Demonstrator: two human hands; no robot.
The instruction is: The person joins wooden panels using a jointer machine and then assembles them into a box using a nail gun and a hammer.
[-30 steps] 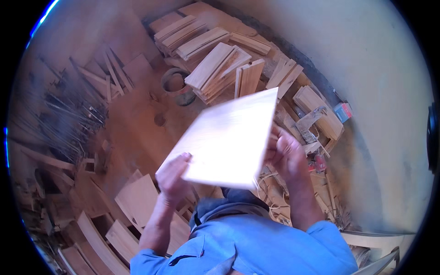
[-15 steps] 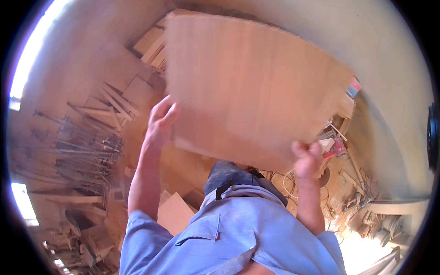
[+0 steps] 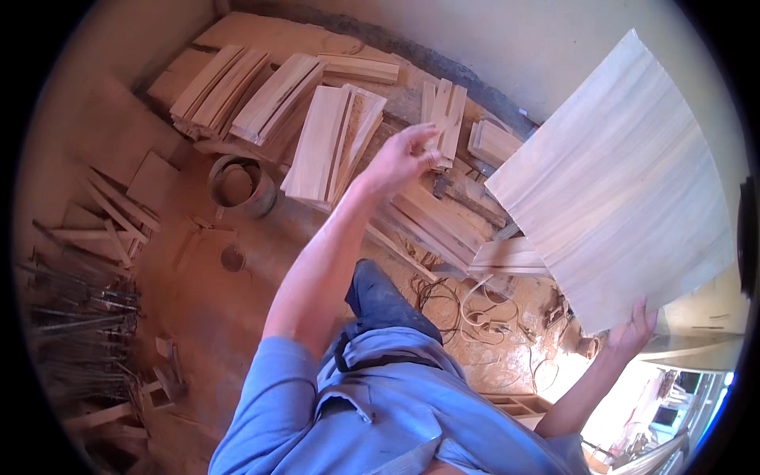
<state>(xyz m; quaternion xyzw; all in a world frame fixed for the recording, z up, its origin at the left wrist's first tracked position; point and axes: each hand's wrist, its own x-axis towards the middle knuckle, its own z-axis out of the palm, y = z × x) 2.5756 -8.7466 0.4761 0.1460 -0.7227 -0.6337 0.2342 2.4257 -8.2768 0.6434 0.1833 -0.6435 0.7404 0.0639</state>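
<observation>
A large, pale wooden panel (image 3: 613, 190) stands tilted at the right, its lower edge gripped by my right hand (image 3: 632, 328). The fingertips of that hand show on the panel's face, and its thumb is hidden. Out in front of me, my left hand (image 3: 402, 158) is raised with nothing in it, fingers bent and apart. Beneath and beyond it lie stacked wooden boards (image 3: 318, 146) and a small upright-looking bundle of narrow boards (image 3: 447, 119). The left hand is well away from the panel.
More board stacks (image 3: 207, 87) line the far wall. A round bucket (image 3: 241, 186) stands left of the boards. Coiled cables (image 3: 483, 313) lie on the dusty floor near my legs. Metal clamps (image 3: 79, 317) crowd the left side, and leaning wood strips (image 3: 119, 202) stand beyond them.
The panel has swung from in front of me to the right. My left hand has let go of it and moved right, while my right hand still holds it. Board stacks now show.
</observation>
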